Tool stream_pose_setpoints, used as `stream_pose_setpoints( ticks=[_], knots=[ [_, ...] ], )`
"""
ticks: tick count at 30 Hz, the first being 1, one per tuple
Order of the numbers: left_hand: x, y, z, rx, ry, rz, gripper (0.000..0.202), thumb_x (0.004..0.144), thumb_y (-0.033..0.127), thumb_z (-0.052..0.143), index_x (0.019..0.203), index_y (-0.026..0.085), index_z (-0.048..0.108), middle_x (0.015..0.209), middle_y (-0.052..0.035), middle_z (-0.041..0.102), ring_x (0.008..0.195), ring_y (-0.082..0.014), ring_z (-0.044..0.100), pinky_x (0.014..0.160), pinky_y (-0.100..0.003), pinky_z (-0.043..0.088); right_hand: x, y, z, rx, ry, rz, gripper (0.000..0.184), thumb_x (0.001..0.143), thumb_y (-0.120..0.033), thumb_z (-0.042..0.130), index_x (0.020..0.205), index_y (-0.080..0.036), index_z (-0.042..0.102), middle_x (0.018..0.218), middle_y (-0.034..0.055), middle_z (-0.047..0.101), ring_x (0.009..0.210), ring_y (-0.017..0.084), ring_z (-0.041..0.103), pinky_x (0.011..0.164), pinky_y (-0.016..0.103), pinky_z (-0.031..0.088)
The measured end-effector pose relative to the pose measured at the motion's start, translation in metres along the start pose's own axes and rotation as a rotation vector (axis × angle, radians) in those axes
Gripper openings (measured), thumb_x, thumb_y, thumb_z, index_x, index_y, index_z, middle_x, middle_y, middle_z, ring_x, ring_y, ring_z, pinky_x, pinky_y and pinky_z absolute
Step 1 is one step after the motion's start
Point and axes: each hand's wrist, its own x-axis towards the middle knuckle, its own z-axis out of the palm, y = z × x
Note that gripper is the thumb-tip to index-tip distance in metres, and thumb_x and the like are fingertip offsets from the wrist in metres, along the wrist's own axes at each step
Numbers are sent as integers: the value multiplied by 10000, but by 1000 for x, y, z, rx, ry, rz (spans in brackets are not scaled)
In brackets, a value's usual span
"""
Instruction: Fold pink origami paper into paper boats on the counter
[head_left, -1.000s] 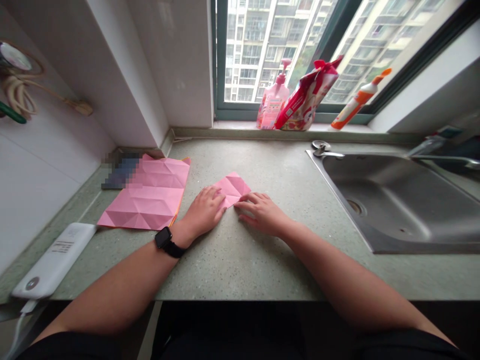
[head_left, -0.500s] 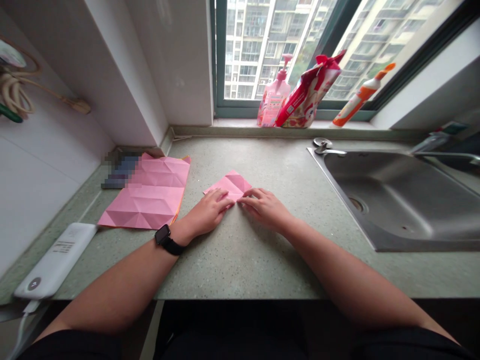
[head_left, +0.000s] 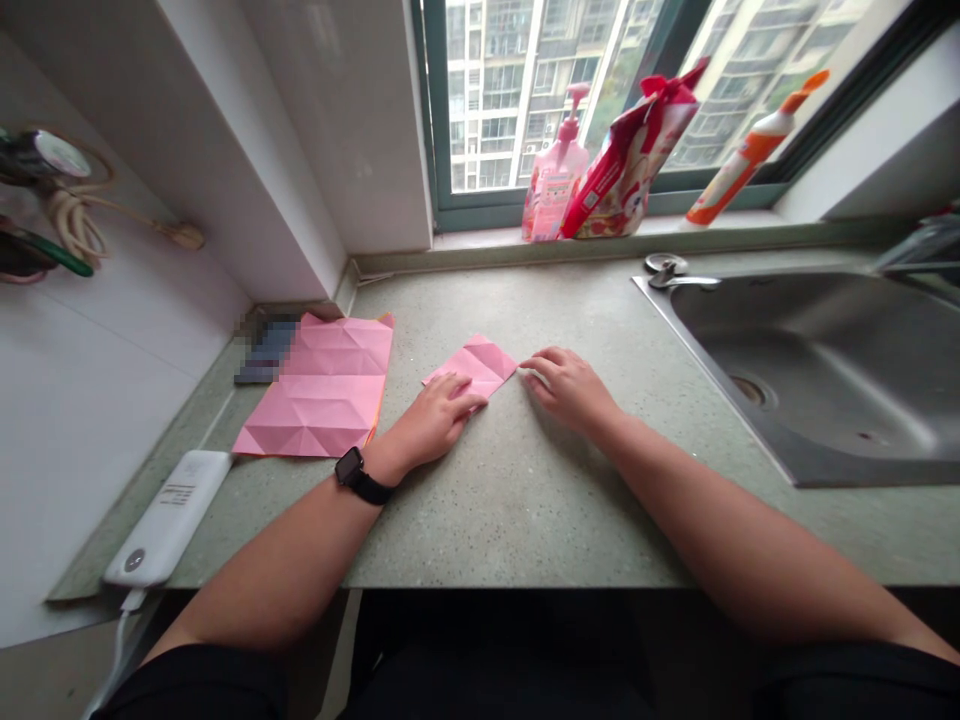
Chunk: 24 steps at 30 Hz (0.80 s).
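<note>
A small folded pink paper (head_left: 480,363) lies flat on the speckled green countertop (head_left: 525,480). My left hand (head_left: 433,420), with a black watch on its wrist, presses down on the paper's near left corner with fingers flat. My right hand (head_left: 568,385) rests on the counter at the paper's right corner, its fingertips touching that edge, fingers slightly curled and holding nothing.
A stack of creased pink sheets (head_left: 324,386) lies to the left, with a white power bank (head_left: 169,517) near the front edge. A steel sink (head_left: 817,365) is at the right. A pink pump bottle (head_left: 553,180), red pouch (head_left: 628,150) and orange-capped bottle (head_left: 750,150) stand on the windowsill.
My right hand has slid right along the folded paper's near edge to its right corner. The left hand stays pressed on the paper. The camera has shifted a little.
</note>
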Motion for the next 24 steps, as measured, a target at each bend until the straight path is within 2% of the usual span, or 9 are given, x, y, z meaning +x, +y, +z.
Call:
stream_pose_setpoints(
  ticks=[4,8,14,19,21,24],
  knots=[
    [0,2,1,49,4,-19,345,1078,185,570,1351,283,757,1529,-118,608,1496,-332,506,1310,-624,388,-2,-10,-1,48,31,-149,297,1092,-277,570,1275,-265,803,1303,119,767,1194,306,682,1061,501,542],
    [1,1,3,94,-4,-28,374,1084,208,568,1411,283,731,1549,-124,594,1524,-344,477,1326,-645,353,-6,-24,4,35,-64,-247,280,1078,-290,624,1306,-287,787,1356,104,762,1215,306,691,1064,511,547],
    [1,0,4,117,9,-28,375,1087,229,581,1420,310,736,1554,-114,602,1516,-335,490,1324,-656,338,-5,-24,6,66,-131,-247,262,1091,-283,615,1276,-299,799,1326,88,774,1173,285,724,1030,482,573],
    [-3,2,-9,123,26,4,252,1067,254,653,1239,313,827,1489,-102,662,1467,-330,550,1322,-726,275,-4,-23,5,83,-148,-223,260,1078,-299,646,1284,-315,804,1357,90,766,1188,293,721,1037,496,573],
    [-6,1,-17,115,17,34,199,1038,273,711,1168,313,855,1467,-94,683,1442,-321,576,1330,-714,265,-4,-23,5,87,-154,-213,258,1078,-306,649,1282,-323,805,1361,84,766,1193,290,719,1042,495,571],
    [-10,-2,-26,106,-8,60,143,1000,307,766,1085,313,881,1401,-80,722,1346,-307,639,1314,-665,325,-4,-24,5,89,-165,-205,261,1080,-309,649,1289,-323,804,1351,82,770,1195,286,720,1049,491,567]
  ],
)
